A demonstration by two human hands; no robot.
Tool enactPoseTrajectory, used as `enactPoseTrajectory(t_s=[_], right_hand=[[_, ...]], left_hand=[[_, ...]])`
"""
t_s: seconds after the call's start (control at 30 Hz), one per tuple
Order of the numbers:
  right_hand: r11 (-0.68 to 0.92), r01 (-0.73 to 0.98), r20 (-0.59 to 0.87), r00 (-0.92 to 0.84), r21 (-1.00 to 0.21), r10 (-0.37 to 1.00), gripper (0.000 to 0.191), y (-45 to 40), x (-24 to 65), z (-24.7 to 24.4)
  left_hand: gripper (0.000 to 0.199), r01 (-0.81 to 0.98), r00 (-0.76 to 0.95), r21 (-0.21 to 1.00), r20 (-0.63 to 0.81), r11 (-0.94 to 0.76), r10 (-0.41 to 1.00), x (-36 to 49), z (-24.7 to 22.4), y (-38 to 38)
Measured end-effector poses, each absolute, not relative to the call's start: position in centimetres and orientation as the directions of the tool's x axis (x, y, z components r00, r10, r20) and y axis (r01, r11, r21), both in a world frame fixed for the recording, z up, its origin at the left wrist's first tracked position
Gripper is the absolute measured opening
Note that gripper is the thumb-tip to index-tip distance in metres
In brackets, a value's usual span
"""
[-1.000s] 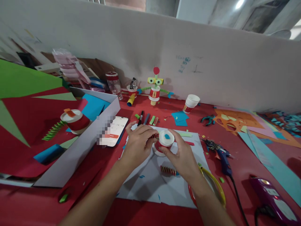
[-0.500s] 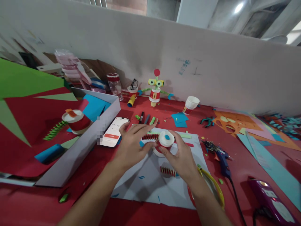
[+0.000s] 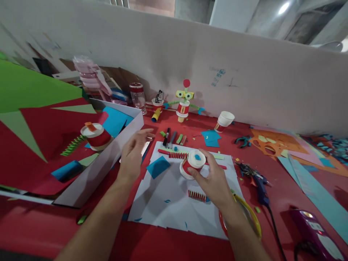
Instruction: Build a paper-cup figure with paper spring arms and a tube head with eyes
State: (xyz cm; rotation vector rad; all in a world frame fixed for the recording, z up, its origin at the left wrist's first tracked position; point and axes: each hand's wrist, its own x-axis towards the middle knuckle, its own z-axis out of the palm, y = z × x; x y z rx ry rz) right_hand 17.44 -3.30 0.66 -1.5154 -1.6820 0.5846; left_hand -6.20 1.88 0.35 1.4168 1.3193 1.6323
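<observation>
An upside-down red and white paper cup [image 3: 187, 167], with a blue scrap on its white top, stands on the white paper sheet [image 3: 154, 214]. My right hand [image 3: 213, 177] grips it from the right side, thumb in front. Off to the left, my left hand [image 3: 133, 154] is empty with its fingers apart, covering most of a phone [image 3: 145, 149]. One pleated red paper strip [image 3: 178, 155] lies behind the cup on its left; another pleated strip [image 3: 197, 196] lies in front of it. Between my hands is a blue paper piece [image 3: 158, 167].
At left is a white-walled box [image 3: 108, 159] holding coloured paper and another cup. A paper-cup robot figure [image 3: 183, 108] and stacked cups [image 3: 225, 120] stand at the back. On the right are a glue gun [image 3: 260, 186], a purple power strip [image 3: 312, 228] and a yellow-red ring-shaped thing [image 3: 254, 217].
My left hand has left the cup and moved left over the phone. The blue paper piece is now uncovered. My right hand still holds the cup.
</observation>
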Motion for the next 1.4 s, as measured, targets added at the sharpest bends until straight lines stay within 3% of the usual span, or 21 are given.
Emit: enactPoseTrajectory(t_s=[0.03,0.13,0.23,0.37,0.57,0.77,1.13,1.4], right_hand=[[0.184,0.610,0.245,0.017,-0.771,0.969,0.058,-3.3,17.5,0.6],[0.186,0.606,0.244,0.014,-0.774,0.970,0.059,-3.3,17.5,0.5],[0.191,0.602,0.246,0.008,-0.775,0.969,0.058,-3.3,17.5,0.5],[0.205,0.612,0.258,-0.001,-0.764,0.966,0.057,-3.2,17.4,0.4],[0.192,0.613,0.253,0.014,-0.766,0.967,0.060,-3.1,17.4,0.2],[0.210,0.615,0.271,0.006,-0.760,0.962,0.059,-3.2,17.4,0.1],[0.214,0.633,0.278,0.002,-0.744,0.960,0.058,-3.2,17.3,0.3],[0.218,0.644,0.288,0.003,-0.733,0.958,0.059,-3.3,17.4,0.1]], left_hand=[[0.045,0.181,-0.131,0.928,0.351,-0.325,0.927,-6.3,0.3,2.0],[0.087,0.257,0.208,0.900,0.305,-0.352,0.930,-6.7,0.2,2.1],[0.087,0.350,0.289,0.845,0.313,-0.404,0.905,-6.6,0.2,2.1],[0.075,0.392,0.304,0.802,0.350,-0.451,0.886,-6.1,0.3,2.0],[0.060,0.250,0.326,0.924,0.201,-0.289,0.924,-5.8,-0.1,2.1],[0.032,0.289,0.196,0.929,0.178,-0.230,0.964,-5.0,0.2,1.7],[0.022,0.333,0.080,0.911,0.228,-0.242,0.970,-3.7,1.1,0.5],[0.015,0.462,-0.032,0.872,0.202,-0.165,0.979,-3.1,0.7,-0.1]])
